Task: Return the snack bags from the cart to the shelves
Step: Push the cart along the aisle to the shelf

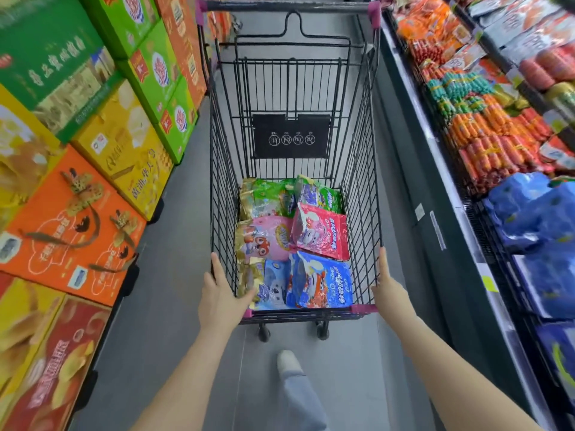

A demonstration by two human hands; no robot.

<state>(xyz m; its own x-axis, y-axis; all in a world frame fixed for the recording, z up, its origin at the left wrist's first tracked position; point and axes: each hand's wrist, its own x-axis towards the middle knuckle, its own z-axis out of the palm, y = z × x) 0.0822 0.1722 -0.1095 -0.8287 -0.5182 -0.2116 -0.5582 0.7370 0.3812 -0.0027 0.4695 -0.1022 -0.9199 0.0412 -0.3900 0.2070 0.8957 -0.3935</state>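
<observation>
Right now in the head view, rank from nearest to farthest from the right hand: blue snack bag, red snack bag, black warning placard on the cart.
From the right hand:
1. Blue snack bag, nearest end of the cart.
2. Red snack bag, mid-basket, right side.
3. Black warning placard, far end panel.

One wire shopping cart (295,169) stands in the aisle. In its basket lie six snack bags: two green bags (267,197) (317,194) at 12 o'clock, one pink bag (267,237) and one red bag (323,233) in the middle, and two blue bags (273,287) (323,283) at 6 o'clock. Two hands are on the near rim, the left hand (222,298) at 7 o'clock and the right hand (389,290) at 5 o'clock. One shoe (287,362) shows below the cart.
</observation>
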